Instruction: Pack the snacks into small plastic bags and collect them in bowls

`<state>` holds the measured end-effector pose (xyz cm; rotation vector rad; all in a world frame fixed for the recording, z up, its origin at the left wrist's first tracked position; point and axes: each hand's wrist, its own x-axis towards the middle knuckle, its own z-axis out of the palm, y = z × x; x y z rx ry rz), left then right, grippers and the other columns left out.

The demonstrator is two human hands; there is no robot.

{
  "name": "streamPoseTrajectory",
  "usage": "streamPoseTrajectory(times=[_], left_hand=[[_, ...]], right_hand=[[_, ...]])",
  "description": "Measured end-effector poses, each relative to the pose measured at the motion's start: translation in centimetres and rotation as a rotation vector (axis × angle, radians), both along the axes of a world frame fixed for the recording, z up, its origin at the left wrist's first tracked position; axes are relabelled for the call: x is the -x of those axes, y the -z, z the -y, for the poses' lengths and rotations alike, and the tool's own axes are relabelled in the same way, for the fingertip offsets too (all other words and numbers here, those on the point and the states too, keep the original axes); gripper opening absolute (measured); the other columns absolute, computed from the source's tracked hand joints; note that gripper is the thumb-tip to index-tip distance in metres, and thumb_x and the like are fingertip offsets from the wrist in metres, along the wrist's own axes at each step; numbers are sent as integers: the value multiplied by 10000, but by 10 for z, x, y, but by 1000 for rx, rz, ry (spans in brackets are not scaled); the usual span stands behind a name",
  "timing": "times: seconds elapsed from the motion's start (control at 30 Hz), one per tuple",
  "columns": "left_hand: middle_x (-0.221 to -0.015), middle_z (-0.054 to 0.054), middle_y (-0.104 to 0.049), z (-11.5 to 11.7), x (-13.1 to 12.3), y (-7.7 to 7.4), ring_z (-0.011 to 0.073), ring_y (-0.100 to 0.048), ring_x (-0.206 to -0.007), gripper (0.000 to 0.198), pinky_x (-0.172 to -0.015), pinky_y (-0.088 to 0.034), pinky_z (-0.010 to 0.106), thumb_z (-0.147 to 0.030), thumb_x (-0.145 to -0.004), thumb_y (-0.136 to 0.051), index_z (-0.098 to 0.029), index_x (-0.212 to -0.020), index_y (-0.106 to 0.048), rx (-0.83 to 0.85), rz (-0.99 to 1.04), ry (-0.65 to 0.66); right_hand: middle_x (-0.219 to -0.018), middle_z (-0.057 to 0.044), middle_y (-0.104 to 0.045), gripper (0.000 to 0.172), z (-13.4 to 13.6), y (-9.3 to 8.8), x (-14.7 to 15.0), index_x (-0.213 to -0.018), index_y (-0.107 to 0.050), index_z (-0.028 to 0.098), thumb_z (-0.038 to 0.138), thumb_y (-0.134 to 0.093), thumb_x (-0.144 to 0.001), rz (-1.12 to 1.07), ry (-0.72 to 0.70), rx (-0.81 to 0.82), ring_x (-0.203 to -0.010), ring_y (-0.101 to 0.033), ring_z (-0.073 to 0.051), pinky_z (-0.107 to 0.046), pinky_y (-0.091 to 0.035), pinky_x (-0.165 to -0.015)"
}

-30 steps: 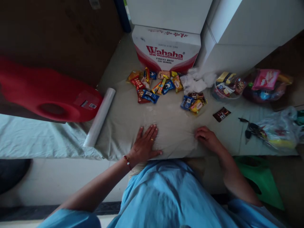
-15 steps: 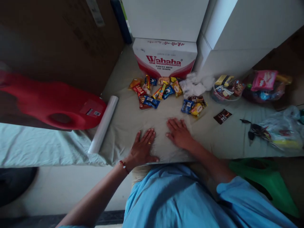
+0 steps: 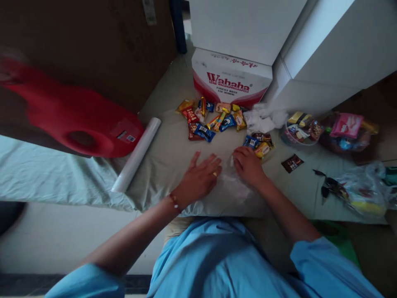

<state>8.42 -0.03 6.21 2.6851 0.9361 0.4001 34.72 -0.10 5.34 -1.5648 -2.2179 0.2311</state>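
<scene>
Counter (image 3: 169,165): packets (image 3: 212,123) before carton (image 3: 231,82).
Roll (image 3: 136,155) between jug (image 3: 89,109) and packets; tub (image 3: 298,141) right, sachet (image 3: 292,163) before it; sunglasses (image 3: 332,182) left of bag (image 3: 366,190). Film (image 3: 238,192) seemingly under right hand (image 3: 249,165), though faint.

Dim light falls over a cloth-covered table (image 3: 62,178); at its far side rise white box-like units (image 3: 232,29) and, leftward, a brown cardboard carton (image 3: 89,49). Below lies pale flooring (image 3: 80,236) with 1 dark band (image 3: 138,283).
</scene>
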Motion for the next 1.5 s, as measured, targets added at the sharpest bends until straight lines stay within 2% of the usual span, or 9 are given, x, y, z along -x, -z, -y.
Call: streamPoseTrajectory(times=[0.27, 0.47, 0.67, 0.83, 1.03, 1.17, 1.27, 1.4, 1.5], left_hand=[[-1372, 100, -697, -6, 25, 30, 305, -504, -1443, 329, -1249, -181, 681, -170, -967, -481, -257, -1116, -762, 122, -8, -38], [-1252, 78, -749, -6, 47, 40, 265, -637, -1249, 310, -1148, -407, 550, -226, -978, -436, -230, -1019, -743, 235, 47, -149], [-1243, 197, -659, -10, -18, 23, 358, -596, -1182, 566, -970, -513, 493, -611, -965, -507, -132, -1223, -661, 231, -62, -530], [-1078, 140, -692, -25, -53, 18, 279, -644, -1051, 198, -876, -511, 381, -301, -958, -519, -176, -931, -671, 351, -113, -496], [-724, 22, -659, -15, 15, 40, 183, -646, -709, 236, -719, -535, 310, -382, -947, -475, -190, -892, -600, 691, 309, -681], [-1073, 139, -694, 17, 52, 45, 300, -676, -1045, 364, -939, -546, 470, -284, -813, -657, -155, -1153, -647, 190, 146, -923], [-1390, 169, -620, 29, 53, 40, 353, -489, -1421, 470, -1200, -332, 595, -159, -898, -593, -236, -1362, -609, -171, 0, -532], [-1523, 64, -583, 14, 40, 32, 225, -453, -1487, 565, -1262, -301, 451, -87, -951, -475, -312, -1466, -537, -41, -205, 189], [-1614, 121, -480, 1, 33, 30, 214, -461, -1484, 604, -1270, -299, 436, -103, -931, -463, -209, -1526, -471, 124, -229, 238]], right_hand=[[-976, -92, -748, 262, -104, -4, -2, -1010, -750, 193, 125, -525, -895, -86, 65, 98, -939, -654, -249, -408, -524, -915], [-1035, -93, -745, 254, 6, 1, 7, -1089, -723, 223, 220, -492, -982, -211, 12, 64, -1023, -649, -257, -455, -517, -973], [-1414, -144, -625, 419, 107, 26, 19, -1375, -628, 222, 404, -588, -1000, -133, -70, 155, -1320, -542, -313, -552, -465, -1128], [-1576, -153, -495, 491, 134, 42, 17, -1445, -578, 184, 403, -587, -1005, -77, -163, 158, -1490, -399, -313, -590, -348, -1236], [-1573, -133, -516, 431, 146, 52, 15, -1410, -616, 191, 194, -535, -987, -161, -301, 130, -1510, -401, -266, -550, -390, -1229], [-1528, -126, -568, 390, 134, 64, 24, -1289, -704, 182, 125, -524, -947, -202, -395, 128, -1489, -430, -269, -536, -415, -1209], [-1464, -122, -627, 321, 122, 70, 27, -1203, -748, 183, 161, -575, -934, -204, -477, 144, -1455, -468, -273, -526, -418, -1199], [-1428, -112, -657, 302, 112, 70, 15, -1164, -768, 189, 192, -631, -894, -193, -576, 161, -1451, -471, -278, -514, -418, -1190], [-1395, -97, -684, 328, 115, 66, -4, -1204, -760, 227, 204, -624, -906, -160, -552, 193, -1438, -489, -274, -531, -403, -1194]])
